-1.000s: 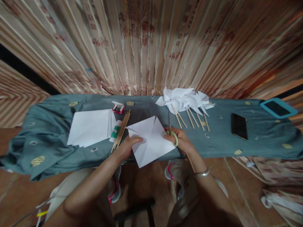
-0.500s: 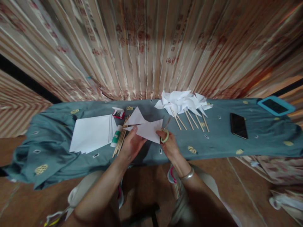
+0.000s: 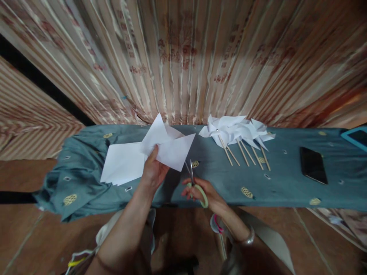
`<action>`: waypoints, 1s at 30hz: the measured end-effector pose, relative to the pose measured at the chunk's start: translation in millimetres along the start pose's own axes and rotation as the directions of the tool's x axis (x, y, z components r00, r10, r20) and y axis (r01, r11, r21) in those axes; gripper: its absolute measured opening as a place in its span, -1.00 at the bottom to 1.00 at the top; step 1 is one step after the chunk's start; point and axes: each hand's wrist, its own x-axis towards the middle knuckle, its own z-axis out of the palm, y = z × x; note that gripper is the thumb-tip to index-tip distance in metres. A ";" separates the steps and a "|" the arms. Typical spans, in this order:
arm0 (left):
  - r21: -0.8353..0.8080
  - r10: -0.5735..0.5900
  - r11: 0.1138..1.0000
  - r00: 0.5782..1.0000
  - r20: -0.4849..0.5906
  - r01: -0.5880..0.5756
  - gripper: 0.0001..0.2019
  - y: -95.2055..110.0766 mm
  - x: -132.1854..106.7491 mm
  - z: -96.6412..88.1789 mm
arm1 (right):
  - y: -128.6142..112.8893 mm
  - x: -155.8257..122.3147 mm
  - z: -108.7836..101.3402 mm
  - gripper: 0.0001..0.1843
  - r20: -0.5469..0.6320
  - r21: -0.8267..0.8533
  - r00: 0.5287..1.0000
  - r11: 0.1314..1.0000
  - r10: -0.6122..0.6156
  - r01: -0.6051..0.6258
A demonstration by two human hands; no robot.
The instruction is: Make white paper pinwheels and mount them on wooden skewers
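Note:
Between thumb and fingers, my left hand point(image 3: 155, 170) grips a white sheet of paper point(image 3: 174, 151) with slits cut in from its corners, held up over the table. The fingers of my right hand point(image 3: 205, 191) go through the handles of scissors point(image 3: 203, 195) with pale green grips. The scissor blades are slightly parted and point up, just below the paper's right corner and apart from it. Left of the held paper lies a stack of white paper squares point(image 3: 122, 162); the held sheet overlaps its right edge from my view.
Several white paper pinwheels point(image 3: 229, 130) on wooden sticks lie at the back, right of the middle. Farther right are a black phone point(image 3: 313, 165) and a blue-framed tablet point(image 3: 357, 136). A teal patterned cloth point(image 3: 218, 191) covers the narrow table, before a striped curtain point(image 3: 183, 68).
My right hand has drawn the scissors away from the paper, down and toward me. My left hand has turned the sheet, which now hides the glue stick, wooden sticks and small red box.

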 end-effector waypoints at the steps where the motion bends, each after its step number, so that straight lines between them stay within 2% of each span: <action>1: -0.005 0.006 1.000 1.000 0.000 -0.006 -0.78 2.4 0.8 -1.0 | 3.5 -2.7 2.0 -0.37 0.050 -0.002 0.999 1.000 0.022 -0.022; 5: -0.023 -0.007 1.000 1.000 -0.021 0.007 -0.80 4.1 2.3 -3.3 | 10.4 -6.7 8.0 -0.37 0.131 0.031 0.991 0.999 0.018 -0.022; 9: -0.032 -0.028 0.999 0.999 -0.023 0.028 -0.82 1.1 0.7 -0.4 | 7.1 -3.5 10.0 -0.40 0.120 0.059 0.993 0.998 -0.014 0.007; 13: -0.023 -0.039 0.999 0.999 -0.023 0.039 -0.82 -1.9 -1.4 3.3 | 4.3 1.2 12.4 -0.36 0.105 0.066 0.994 0.998 0.013 -0.020; 21: -0.006 0.001 1.000 1.000 0.008 0.000 -0.78 -7.1 -1.3 1.9 | 2.4 3.1 15.1 -0.37 0.100 0.063 0.995 0.998 0.024 -0.030; 30: -0.080 0.015 0.997 1.000 0.014 -0.014 -0.77 -8.4 1.1 1.4 | 0.2 5.5 16.1 -0.44 0.106 0.074 0.994 0.996 0.038 -0.046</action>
